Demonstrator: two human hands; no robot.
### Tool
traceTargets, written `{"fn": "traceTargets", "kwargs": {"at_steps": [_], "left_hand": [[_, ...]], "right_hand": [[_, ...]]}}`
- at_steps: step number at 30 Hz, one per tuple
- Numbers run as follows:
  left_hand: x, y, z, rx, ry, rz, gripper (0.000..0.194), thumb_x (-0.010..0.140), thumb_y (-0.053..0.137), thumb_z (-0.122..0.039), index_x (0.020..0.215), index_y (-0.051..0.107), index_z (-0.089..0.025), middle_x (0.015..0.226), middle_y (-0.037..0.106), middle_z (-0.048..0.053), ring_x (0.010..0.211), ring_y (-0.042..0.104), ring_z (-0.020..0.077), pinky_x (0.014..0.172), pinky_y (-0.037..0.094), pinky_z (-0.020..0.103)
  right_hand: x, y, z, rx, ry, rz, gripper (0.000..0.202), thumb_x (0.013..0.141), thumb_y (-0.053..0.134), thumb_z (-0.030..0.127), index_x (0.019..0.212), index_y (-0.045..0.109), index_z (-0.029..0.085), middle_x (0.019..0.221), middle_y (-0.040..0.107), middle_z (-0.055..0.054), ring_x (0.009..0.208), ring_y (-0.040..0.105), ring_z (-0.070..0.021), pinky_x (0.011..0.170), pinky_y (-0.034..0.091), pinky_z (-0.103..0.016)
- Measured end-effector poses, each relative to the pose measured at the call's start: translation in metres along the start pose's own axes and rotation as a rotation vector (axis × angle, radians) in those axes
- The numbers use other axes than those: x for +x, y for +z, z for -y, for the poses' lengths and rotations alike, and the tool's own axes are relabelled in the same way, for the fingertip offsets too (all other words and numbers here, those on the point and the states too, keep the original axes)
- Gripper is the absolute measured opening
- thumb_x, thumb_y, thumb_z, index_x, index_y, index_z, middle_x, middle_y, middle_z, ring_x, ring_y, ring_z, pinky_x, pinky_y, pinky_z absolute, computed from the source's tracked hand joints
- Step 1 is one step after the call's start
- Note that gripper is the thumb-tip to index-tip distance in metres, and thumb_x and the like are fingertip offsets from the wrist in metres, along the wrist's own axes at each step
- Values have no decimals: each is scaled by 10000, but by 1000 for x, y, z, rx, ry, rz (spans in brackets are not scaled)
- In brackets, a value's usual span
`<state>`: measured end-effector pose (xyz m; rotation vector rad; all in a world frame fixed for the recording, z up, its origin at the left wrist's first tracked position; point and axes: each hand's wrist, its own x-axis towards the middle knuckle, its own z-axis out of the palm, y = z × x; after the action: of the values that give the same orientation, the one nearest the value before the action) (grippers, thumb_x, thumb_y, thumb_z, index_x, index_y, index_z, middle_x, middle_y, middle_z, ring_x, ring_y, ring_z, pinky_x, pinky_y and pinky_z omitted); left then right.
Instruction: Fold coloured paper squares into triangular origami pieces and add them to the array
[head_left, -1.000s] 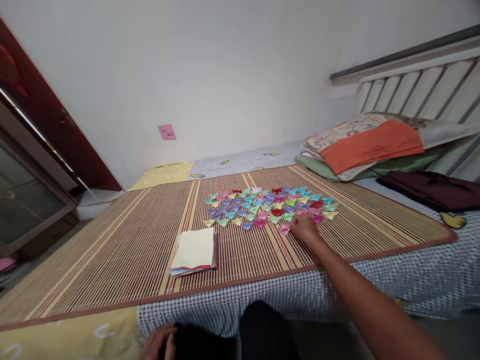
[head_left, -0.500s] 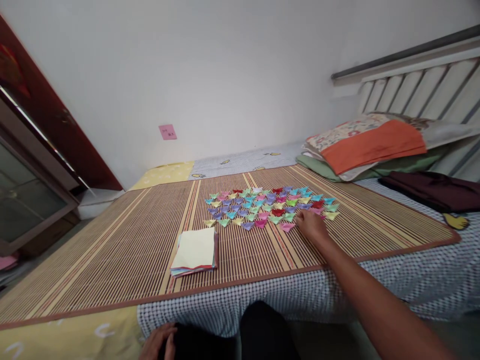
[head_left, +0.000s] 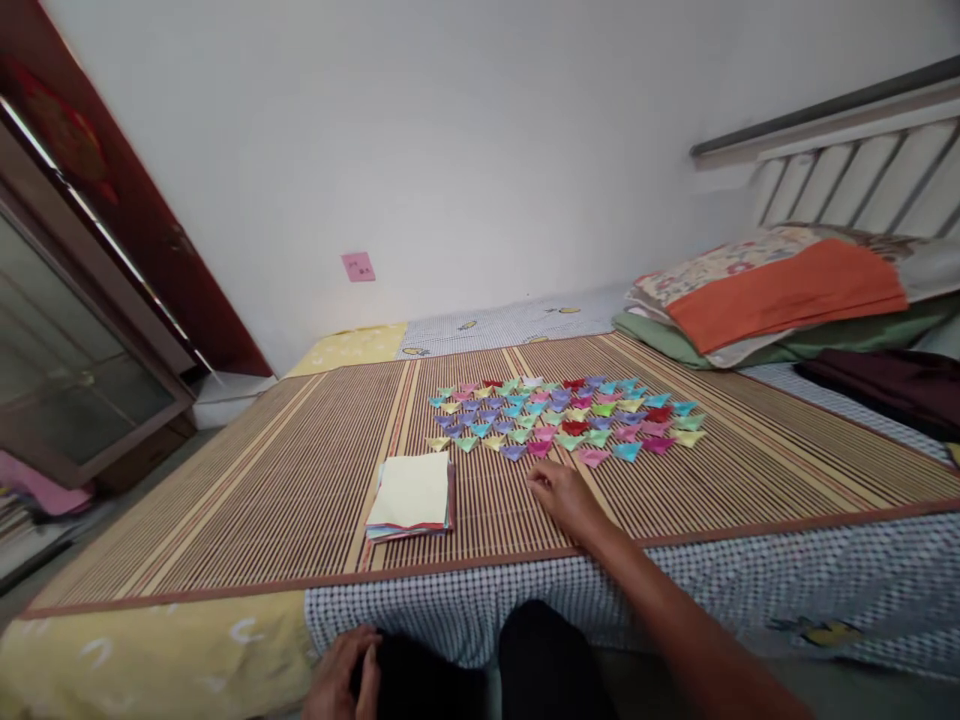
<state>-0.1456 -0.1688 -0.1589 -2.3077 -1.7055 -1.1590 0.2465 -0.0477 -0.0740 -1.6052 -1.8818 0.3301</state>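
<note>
Several small folded paper pieces in many colours (head_left: 559,407) lie in rows on the striped bamboo mat (head_left: 300,500). Just in front of the nearest row, low over the mat, is my right hand (head_left: 562,492), fingers curled together; whatever they may hold is hidden. A stack of coloured paper sheets with a pale yellow one on top (head_left: 411,492) rests left of that hand, not touching it. My left hand (head_left: 346,675) lies at the bottom edge on my dark-clothed leg, its fingers apart and holding nothing.
Pillows and folded bedding (head_left: 780,300) are piled at the right, beside dark folded cloth (head_left: 885,385). A pink note (head_left: 358,267) is on the wall behind the bed. At the left are a red door (head_left: 172,230) and a glass-panelled cabinet (head_left: 60,350).
My right hand has moved left, away from the right part of the rows. A blue folded piece now shows where it was. The view has shifted slightly left.
</note>
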Motion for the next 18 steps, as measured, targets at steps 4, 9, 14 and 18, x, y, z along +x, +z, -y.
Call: {"fn": "traceTargets", "kwargs": {"at_steps": [4,9,14,18], "left_hand": [[4,0,-16,-16,-46,-21,230,937,547,-306,919,758,-216,909,801,54,840,785,236,786,649,319],[4,-1,-31,-50,-133,-20,269,955,520,-328,881,755,-220,893,790,72,835,773,249,763,646,345],[-4,3,-28,-48,-188,-49,323,965,504,-395,917,763,-207,939,797,105,891,767,281,812,637,400],[-10,5,-23,-76,-229,-48,332,970,493,-402,934,758,-205,971,794,114,913,760,280,831,629,406]], "right_hand": [[0,33,62,85,-170,37,124,940,629,103,872,688,190,917,711,-34,915,667,-184,815,509,-292],[17,73,118,97,-310,159,104,949,682,225,1029,695,160,1080,714,-62,1079,652,-223,959,514,-395],[38,99,137,17,-347,305,333,988,651,341,1274,624,172,1290,643,-100,1088,667,-254,912,573,-470],[45,104,138,-45,-316,368,337,990,648,334,1285,617,173,1287,644,-100,1073,672,-249,897,581,-459]]}}
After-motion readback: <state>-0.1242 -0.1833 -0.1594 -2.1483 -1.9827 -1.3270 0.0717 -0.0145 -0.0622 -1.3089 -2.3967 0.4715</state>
